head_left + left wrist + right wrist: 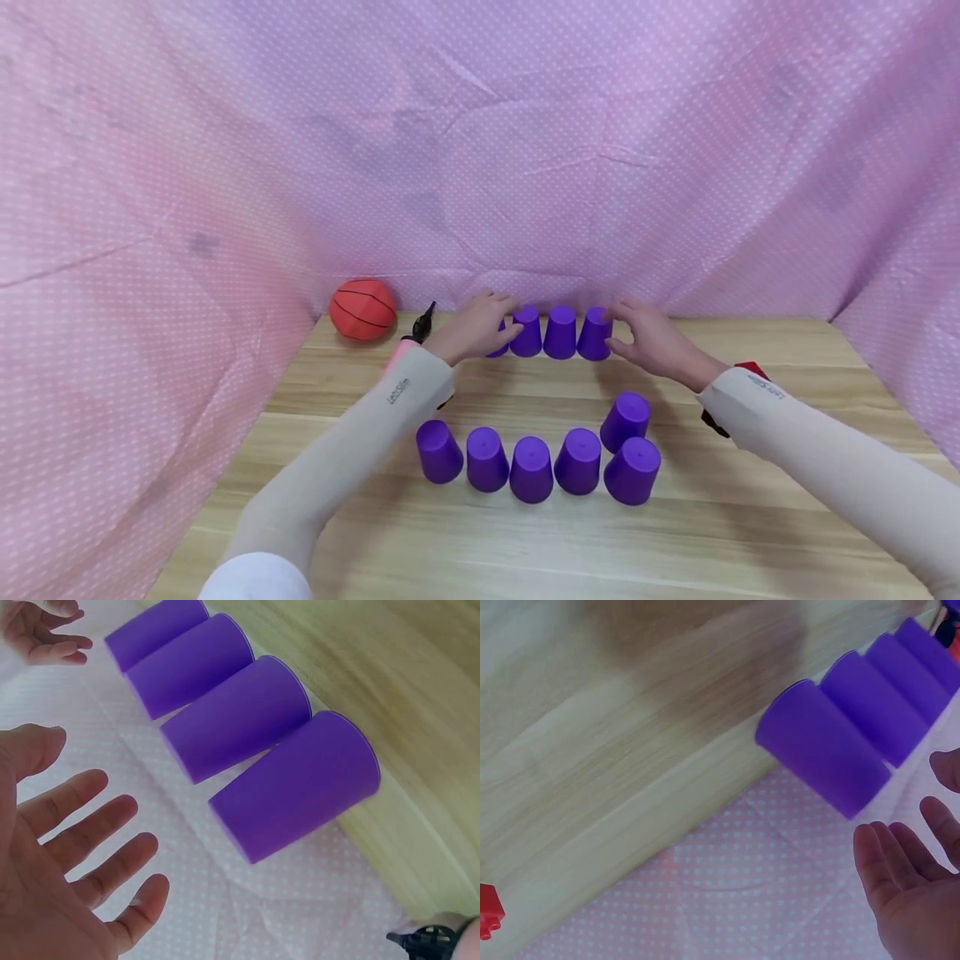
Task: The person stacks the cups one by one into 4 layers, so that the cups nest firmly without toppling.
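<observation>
Several purple cups (560, 332) stand upside down in a row along the table's back edge. At the left end of that row is my left hand (478, 325), its spread fingers partly covering the leftmost cup (296, 787). My right hand (654, 340) is beside the rightmost cup (821, 746), thumb and fingers apart. In both wrist views the palms face the row and hold nothing. Nearer to me, more upturned purple cups (532, 471) form a second, slightly curved row. One further cup (627, 421) stands just behind that row's right end.
An orange-red ball with black lines (363, 310) sits at the back left corner. Beside it is a pink object with a black pointed top (423, 323). A red block (489, 910) lies to the right, mostly behind my right wrist. Pink dotted cloth (525, 167) hangs around the wooden table (480, 550).
</observation>
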Demonstrator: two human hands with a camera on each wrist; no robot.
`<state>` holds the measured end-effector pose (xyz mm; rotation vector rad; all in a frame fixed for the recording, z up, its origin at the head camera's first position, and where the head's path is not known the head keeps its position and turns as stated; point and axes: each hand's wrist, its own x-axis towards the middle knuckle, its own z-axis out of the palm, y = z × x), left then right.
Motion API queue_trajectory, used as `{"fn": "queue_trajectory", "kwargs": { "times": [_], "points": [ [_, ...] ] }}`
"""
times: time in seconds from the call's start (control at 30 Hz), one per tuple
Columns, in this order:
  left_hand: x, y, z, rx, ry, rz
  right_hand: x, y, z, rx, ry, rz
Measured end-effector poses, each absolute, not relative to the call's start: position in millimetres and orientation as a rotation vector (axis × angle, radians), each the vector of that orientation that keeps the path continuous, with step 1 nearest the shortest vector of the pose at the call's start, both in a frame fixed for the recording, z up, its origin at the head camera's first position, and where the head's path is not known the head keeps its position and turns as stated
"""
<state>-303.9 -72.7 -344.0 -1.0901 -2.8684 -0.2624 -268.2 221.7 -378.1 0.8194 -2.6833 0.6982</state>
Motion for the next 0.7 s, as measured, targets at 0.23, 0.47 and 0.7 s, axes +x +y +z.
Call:
{"fn": "queue_trajectory", "kwargs": {
  "times": [0.23, 0.47, 0.7],
  "points": [
    [-278.9, -102.0, -337.4, -1.181, -2.746, -0.306, -241.8, 224.0, -375.4, 0.879, -2.673, 0.675],
    [-248.2, -130.1, -331.9, -1.161, -2.734, -0.343, -210.8, 232.9, -377.1, 0.863, -2.683, 0.673],
    [-215.0, -155.8, -339.9, -1.184, -2.787, -0.463, -187.4, 238.3, -376.5, 0.879, -2.747, 0.648]
  ]
}}
